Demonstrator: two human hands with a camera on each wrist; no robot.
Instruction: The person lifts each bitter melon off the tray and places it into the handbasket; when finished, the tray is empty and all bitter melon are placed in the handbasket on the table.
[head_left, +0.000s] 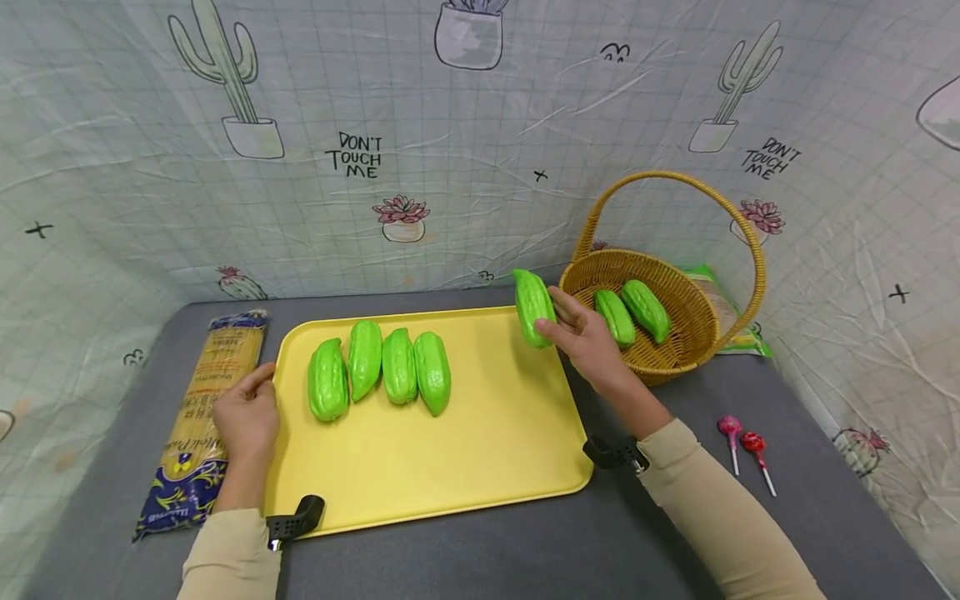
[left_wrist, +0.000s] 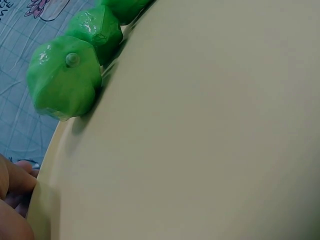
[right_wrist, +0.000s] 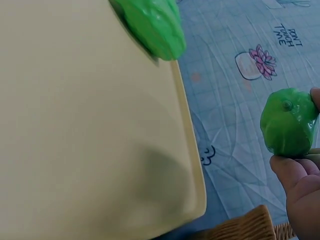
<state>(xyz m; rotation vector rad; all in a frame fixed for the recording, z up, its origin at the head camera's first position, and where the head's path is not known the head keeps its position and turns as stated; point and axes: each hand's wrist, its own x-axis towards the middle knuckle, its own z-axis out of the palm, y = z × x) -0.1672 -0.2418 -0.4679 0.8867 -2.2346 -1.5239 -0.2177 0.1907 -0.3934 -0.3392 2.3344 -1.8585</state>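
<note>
My right hand (head_left: 592,346) holds a bright green, ridged bitter melon (head_left: 532,307) above the yellow tray's far right corner, thumb and fingers on its sides. In the right wrist view that bitter melon (right_wrist: 289,122) shows its stem end. Several similar bitter melons (head_left: 400,367) lie side by side on the yellow tray (head_left: 450,467), towards its left half. Two more bitter melons (head_left: 647,310) are inside the wicker basket (head_left: 678,354). At the tray's left edge rests my left hand (head_left: 249,417), its fingers touching the rim with nothing in them; its thumb is hard to make out.
Left of the tray lies a pack of spaghetti (head_left: 198,400), partly behind the left hand. The basket's tall handle (head_left: 759,275) arches up at the right. Behind the basket is a green-edged packet (head_left: 723,308). Two lollipops (head_left: 753,442) lie on the grey table's right side.
</note>
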